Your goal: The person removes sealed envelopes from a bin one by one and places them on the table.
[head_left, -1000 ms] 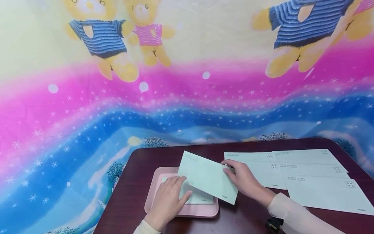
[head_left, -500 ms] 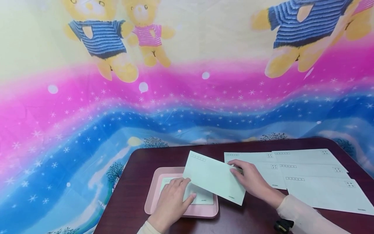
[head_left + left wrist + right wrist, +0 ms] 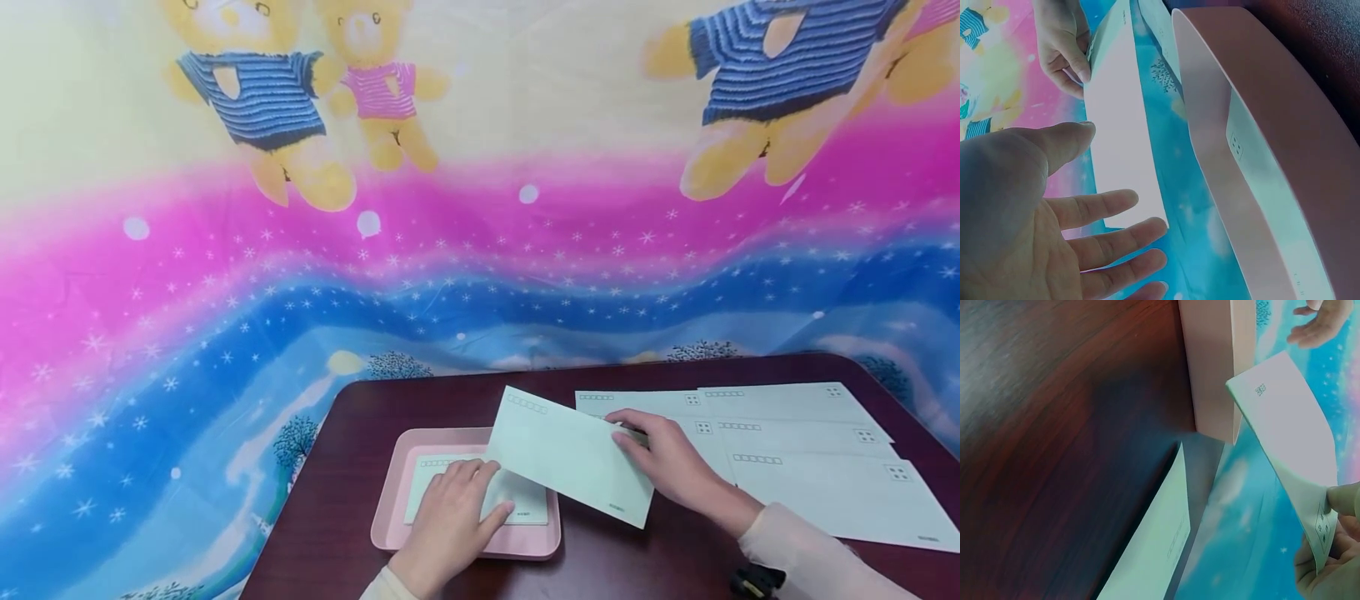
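My right hand (image 3: 671, 458) pinches a pale green envelope (image 3: 566, 454) at its upper right edge, thumb on the front face. The envelope is tilted, raised over the right side of a pink tray (image 3: 390, 504). The right wrist view shows the thumb (image 3: 1344, 499) across the envelope's stamp-box corner. My left hand (image 3: 457, 508) hovers over the tray, its fingertips close to the envelope's lower left corner. In the left wrist view its fingers (image 3: 1110, 247) are spread and hold nothing. Beneath it, another envelope (image 3: 429, 492) lies in the tray, partly hidden by the hand.
Several envelopes (image 3: 840, 500) lie overlapping in two columns on the right of the dark wooden table (image 3: 615, 558). A curtain (image 3: 480, 233) printed with bears and snowflakes hangs behind the table. A black wrist device (image 3: 756, 581) sits by the right sleeve.
The right hand has moved right with the envelope, away from over the tray. The left hand has shifted slightly right and down, uncovering more of the envelope in the tray.
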`<state>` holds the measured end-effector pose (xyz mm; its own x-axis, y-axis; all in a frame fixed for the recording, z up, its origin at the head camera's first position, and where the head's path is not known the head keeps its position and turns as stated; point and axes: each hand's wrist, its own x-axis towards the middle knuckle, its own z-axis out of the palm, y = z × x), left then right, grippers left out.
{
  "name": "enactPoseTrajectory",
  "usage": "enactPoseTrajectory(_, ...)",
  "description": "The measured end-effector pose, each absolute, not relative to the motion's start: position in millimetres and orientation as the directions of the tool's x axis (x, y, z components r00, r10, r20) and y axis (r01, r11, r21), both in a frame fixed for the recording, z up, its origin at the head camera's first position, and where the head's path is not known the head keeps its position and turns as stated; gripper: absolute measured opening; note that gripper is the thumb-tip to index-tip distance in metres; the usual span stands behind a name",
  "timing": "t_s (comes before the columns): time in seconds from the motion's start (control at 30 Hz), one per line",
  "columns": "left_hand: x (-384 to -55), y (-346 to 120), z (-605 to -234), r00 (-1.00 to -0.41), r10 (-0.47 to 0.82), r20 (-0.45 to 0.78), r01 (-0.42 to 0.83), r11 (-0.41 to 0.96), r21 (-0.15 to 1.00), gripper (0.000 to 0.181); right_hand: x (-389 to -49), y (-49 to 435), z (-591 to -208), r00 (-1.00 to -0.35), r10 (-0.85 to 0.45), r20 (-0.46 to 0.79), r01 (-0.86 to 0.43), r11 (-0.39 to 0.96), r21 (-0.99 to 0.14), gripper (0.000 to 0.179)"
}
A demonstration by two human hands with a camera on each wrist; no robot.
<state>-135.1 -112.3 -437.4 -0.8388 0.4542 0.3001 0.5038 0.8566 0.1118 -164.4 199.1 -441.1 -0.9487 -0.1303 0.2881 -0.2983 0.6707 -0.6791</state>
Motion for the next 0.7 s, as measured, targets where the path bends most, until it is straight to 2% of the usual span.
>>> enactPoseTrajectory(0.7,-131,-94,-444,-0.808,0.511,0.294,0.553,0.829,0.078,0.046,-156,246,-447,-0.959,-0.138,0.246,-0.268,0.724,-0.636,0.022)
